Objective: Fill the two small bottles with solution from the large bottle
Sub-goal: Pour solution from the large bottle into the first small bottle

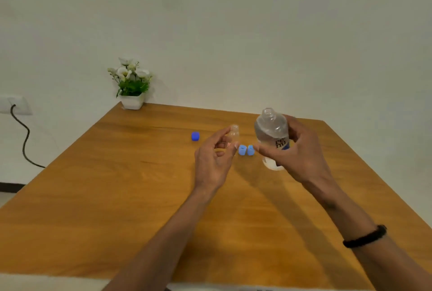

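Wooden desk (140, 197) carries everything; potted plant (131, 85) sits at its far left corner. Right hand (301, 157) wraps the large bottle (272, 136), cap off, held upright just above the desk, approx. half full. Left hand (214, 159) pinches a small bottle (234, 133) btw. thumb and fingers, neck open, looks empty. Two light-blue small caps (246, 150) lie side by side btw. the hands; a darker blue cap (195, 136) sits apart, left of them. Second small bottle isn't visible, maybe hidden behind a hand. Progress: caps off, no pour started yet; both fills and recapping are prob. left.
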`<state>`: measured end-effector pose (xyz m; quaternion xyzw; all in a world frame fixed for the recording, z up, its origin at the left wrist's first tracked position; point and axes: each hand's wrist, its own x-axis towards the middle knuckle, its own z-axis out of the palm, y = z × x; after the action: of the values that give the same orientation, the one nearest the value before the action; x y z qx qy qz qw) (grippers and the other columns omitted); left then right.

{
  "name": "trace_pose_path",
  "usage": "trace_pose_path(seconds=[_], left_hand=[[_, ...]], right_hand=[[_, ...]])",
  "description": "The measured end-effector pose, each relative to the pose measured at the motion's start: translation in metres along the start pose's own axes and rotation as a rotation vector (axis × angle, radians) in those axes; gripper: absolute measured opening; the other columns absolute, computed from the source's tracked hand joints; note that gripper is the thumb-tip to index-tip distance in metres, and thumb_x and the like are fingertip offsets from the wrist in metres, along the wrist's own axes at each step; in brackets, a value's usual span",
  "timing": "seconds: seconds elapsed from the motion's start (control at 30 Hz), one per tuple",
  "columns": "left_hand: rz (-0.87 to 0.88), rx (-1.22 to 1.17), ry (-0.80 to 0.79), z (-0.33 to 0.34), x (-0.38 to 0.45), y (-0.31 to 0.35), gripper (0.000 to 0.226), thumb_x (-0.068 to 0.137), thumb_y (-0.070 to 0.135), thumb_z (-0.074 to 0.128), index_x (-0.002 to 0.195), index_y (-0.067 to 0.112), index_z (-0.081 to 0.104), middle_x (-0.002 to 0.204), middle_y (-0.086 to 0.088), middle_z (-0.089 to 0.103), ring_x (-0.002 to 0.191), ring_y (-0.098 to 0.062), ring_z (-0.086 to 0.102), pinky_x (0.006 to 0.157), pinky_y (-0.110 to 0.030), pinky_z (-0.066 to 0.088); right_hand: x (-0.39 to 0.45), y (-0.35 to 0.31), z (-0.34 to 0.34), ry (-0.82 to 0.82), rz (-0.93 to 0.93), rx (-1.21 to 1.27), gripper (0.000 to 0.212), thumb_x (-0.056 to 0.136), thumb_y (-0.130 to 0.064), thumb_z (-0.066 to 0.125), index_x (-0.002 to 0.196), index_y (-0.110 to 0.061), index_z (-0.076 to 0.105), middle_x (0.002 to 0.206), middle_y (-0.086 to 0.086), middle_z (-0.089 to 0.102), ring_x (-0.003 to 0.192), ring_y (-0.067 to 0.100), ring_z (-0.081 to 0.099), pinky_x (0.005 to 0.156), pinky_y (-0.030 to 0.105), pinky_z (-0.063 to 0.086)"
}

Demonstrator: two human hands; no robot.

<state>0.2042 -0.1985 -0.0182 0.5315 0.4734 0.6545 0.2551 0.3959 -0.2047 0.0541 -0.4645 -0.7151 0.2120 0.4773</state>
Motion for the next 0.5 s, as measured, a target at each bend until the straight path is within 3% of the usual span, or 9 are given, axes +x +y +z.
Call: trace_pose_path(seconds=[0.2, 0.37, 0.5], left_hand=[[0.088, 0.151, 0.025, 0.035, 0.019, -0.032, 0.041, 0.095, 0.035, 0.075, 0.134, 0.031, 0.067, 0.106, 0.013, 0.072, 0.094, -0.008, 0.067, 0.075, -0.025, 0.060], [0.106, 0.163, -0.012, 0.039, 0.018, -0.036, 0.040, 0.093, 0.035, 0.078, 0.131, 0.031, 0.068, 0.103, 0.013, 0.072, 0.091, -0.010, 0.067, 0.074, -0.030, 0.060], [0.101, 0.172, -0.049, 0.039, 0.017, -0.037, 0.041, 0.093, 0.034, 0.078, 0.133, 0.029, 0.069, 0.103, 0.013, 0.072, 0.090, -0.011, 0.067, 0.073, -0.030, 0.060]], right_hand=[[0.025, 0.050, 0.025, 0.220, 0.021, 0.059, 0.062, 0.075, -0.028, 0.097, 0.130, -0.027, 0.069, 0.111, -0.018, 0.074, 0.100, -0.004, 0.070, 0.075, 0.020, 0.061], [0.028, 0.076, 0.029, 0.272, 0.003, -0.050, 0.068, 0.074, -0.038, 0.096, 0.135, -0.033, 0.064, 0.116, -0.030, 0.067, 0.105, -0.016, 0.062, 0.080, 0.008, 0.054], [0.029, 0.086, 0.025, 0.315, -0.018, -0.118, 0.075, 0.071, -0.036, 0.098, 0.134, -0.027, 0.058, 0.119, -0.021, 0.066, 0.105, -0.012, 0.063, 0.085, 0.015, 0.057]])
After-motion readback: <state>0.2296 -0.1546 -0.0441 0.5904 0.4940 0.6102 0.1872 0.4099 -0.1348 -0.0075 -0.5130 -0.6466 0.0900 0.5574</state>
